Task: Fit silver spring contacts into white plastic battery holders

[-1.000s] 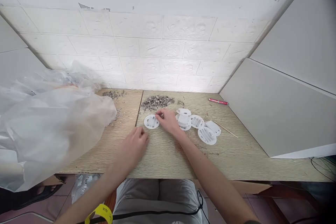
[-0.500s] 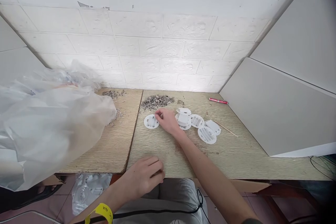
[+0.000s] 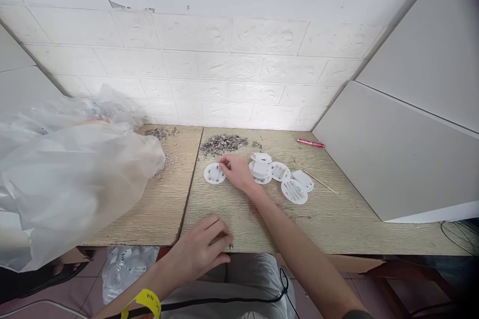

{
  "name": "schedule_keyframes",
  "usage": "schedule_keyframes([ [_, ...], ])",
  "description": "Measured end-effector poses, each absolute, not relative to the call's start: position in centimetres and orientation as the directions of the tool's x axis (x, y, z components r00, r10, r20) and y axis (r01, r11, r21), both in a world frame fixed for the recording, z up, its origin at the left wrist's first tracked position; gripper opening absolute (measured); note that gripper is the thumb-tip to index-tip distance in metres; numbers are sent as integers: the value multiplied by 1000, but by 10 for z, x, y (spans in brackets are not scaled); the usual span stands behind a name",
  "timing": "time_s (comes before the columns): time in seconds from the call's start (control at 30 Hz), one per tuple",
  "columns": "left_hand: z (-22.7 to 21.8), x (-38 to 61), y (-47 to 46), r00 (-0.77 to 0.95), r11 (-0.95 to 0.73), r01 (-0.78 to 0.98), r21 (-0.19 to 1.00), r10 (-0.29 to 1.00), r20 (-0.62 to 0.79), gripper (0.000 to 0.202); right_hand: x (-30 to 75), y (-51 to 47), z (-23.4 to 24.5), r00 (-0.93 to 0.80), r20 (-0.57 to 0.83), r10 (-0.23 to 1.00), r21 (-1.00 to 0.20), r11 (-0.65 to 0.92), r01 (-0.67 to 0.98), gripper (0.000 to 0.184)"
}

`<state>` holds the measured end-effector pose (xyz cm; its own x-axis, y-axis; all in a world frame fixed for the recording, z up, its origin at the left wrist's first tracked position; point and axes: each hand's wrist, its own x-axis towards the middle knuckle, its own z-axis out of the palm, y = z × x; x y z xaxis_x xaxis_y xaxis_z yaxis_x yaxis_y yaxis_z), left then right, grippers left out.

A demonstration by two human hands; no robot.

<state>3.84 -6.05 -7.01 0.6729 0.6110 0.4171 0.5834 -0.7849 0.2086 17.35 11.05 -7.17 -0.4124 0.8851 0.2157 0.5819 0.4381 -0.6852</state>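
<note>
My right hand (image 3: 237, 172) rests far out on the wooden table (image 3: 329, 219), fingertips pinched on a small metal piece beside a round white plastic disc (image 3: 214, 173). Several more white discs (image 3: 295, 191) lie just right of that hand. A heap of small grey metal parts (image 3: 223, 144) lies behind it. My left hand (image 3: 204, 248) is at the table's near edge, fingers curled, next to a tiny metal piece (image 3: 231, 246); whether it holds anything is hidden.
A big clear plastic bag (image 3: 71, 169) bulges over the table's left side. A red pen (image 3: 310, 143) and a thin wooden stick (image 3: 321, 182) lie at the right, near a grey panel (image 3: 404, 159). Another bag of white parts (image 3: 127, 269) lies on the floor.
My left hand pulled back from the middle of the table to its near edge, then shifted slightly. My right hand stayed by the disc.
</note>
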Motion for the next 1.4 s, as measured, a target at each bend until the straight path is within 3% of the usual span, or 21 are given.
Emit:
schedule_keyframes([
  [0.3, -81, 43, -64, 654, -787, 614, 53, 545, 525, 4, 173, 110, -71, -417, 217, 882, -682, 443, 582, 13],
  [0.53, -84, 51, -70, 632, -756, 653, 49, 579, 514, 8, 174, 109, -71, -429, 220, 876, -670, 455, 587, 14],
  [0.63, -81, 50, -69, 651, -777, 619, 115, 589, 479, 11, 173, 108, -71, -436, 220, 873, -661, 462, 592, 15],
  [0.73, -65, 43, -48, 620, -752, 588, 299, 656, 430, 17, 173, 107, -71, -429, 223, 875, -653, 461, 601, 14],
  [0.8, -51, 36, -20, 510, -654, 637, 408, 755, 412, 20, 172, 106, -70, -409, 234, 882, -640, 456, 618, 13],
  [0.87, -42, 28, 15, 381, -557, 705, 439, 820, 428, 20, 173, 106, -69, -372, 258, 892, -645, 445, 621, 13],
  [0.97, -42, 18, 60, 236, -496, 756, 428, 816, 528, 13, 176, 107, -63, -292, 277, 916, -776, 392, 493, 16],
  [1.1, -59, 12, 78, 187, -529, 750, 397, 745, 640, 14, 181, 108, -53, -284, 153, 947, -957, 214, 198, 32],
  [1.2, -68, 6, 75, 198, -589, 722, 364, 680, 706, 15, 183, 106, -49, -369, 81, 926, -987, 126, 100, 36],
  [1.4, -71, -3, 80, 248, -687, 684, 245, 535, 808, 13, 181, 103, -56, -467, 76, 881, -990, 124, 73, 35],
])
